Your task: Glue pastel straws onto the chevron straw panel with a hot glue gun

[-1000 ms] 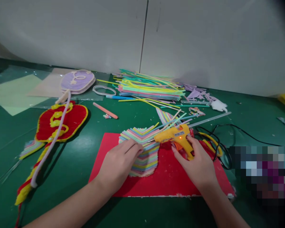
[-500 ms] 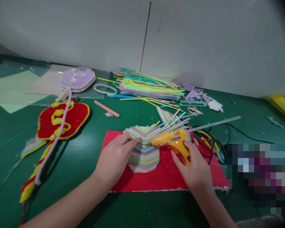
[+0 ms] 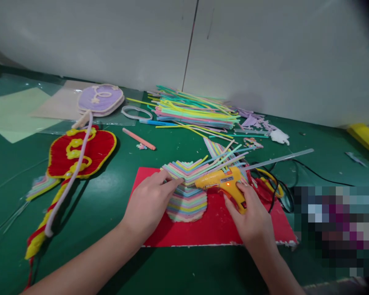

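My right hand is wrapped round a yellow hot glue gun whose small light glows orange. A clear glue stick juts from its back end. The nozzle points left and reaches the striped chenille-stem piece, a rounded panel of pastel stems laid in V rows. Some stem ends stick out loose at its upper right. My left hand lies on the panel's left side, thumb and forefinger pinched together at the V rows near the nozzle. Under all this is a red board. The fingertips partly hide the rows.
A heap of coloured chenille stems lies at the back by the white wall. On the left are a red and yellow fan and a lilac fan. A pink pen-like stick and black cable lie on the green table.
The view has shifted very slightly. Both hands and the glue gun stay nearly in place over the striped piece.
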`<state>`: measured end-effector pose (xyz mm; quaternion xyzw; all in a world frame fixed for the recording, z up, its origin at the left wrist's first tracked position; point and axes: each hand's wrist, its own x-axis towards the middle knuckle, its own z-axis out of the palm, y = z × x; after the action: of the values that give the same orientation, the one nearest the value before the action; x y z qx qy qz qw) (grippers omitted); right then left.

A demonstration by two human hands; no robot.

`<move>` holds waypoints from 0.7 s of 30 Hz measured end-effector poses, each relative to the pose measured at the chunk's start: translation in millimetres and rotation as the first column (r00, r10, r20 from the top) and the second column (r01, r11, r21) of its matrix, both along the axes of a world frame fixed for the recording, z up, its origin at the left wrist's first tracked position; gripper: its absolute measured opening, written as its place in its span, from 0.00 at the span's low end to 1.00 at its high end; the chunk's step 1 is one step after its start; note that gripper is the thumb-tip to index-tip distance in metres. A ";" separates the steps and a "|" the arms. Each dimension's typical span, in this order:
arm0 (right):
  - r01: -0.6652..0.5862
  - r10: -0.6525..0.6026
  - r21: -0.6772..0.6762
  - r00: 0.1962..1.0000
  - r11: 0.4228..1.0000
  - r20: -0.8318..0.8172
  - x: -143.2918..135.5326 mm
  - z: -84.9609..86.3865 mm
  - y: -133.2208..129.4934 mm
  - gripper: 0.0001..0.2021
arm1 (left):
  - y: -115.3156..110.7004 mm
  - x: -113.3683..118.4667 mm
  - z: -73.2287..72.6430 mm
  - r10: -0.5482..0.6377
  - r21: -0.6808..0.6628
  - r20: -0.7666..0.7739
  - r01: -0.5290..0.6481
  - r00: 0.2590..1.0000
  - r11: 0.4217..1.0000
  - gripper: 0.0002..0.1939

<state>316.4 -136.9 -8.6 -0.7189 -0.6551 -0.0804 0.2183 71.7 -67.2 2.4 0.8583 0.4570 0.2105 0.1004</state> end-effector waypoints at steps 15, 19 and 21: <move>0.000 0.001 0.026 0.999 1.000 -0.039 4.4 -1.3 -2.1 0.20 | 0.1 -1.2 -1.8 -0.020 -0.004 0.001 0.020 1.000 1.000 0.14; 0.013 -0.012 0.017 0.999 1.000 -0.033 8.8 -0.6 -2.6 0.21 | 0.8 -0.7 -0.8 -0.021 0.005 -0.010 0.022 1.000 1.000 0.14; 0.017 -0.017 0.010 0.999 1.000 -0.031 10.5 0.9 -2.3 0.21 | 1.1 -0.4 -0.1 -0.022 0.012 -0.018 0.022 1.000 1.000 0.14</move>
<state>326.9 -139.2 -7.8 -0.7244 -0.6452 -0.0744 0.2314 71.4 -66.1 2.2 0.8657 0.4473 0.2043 0.0933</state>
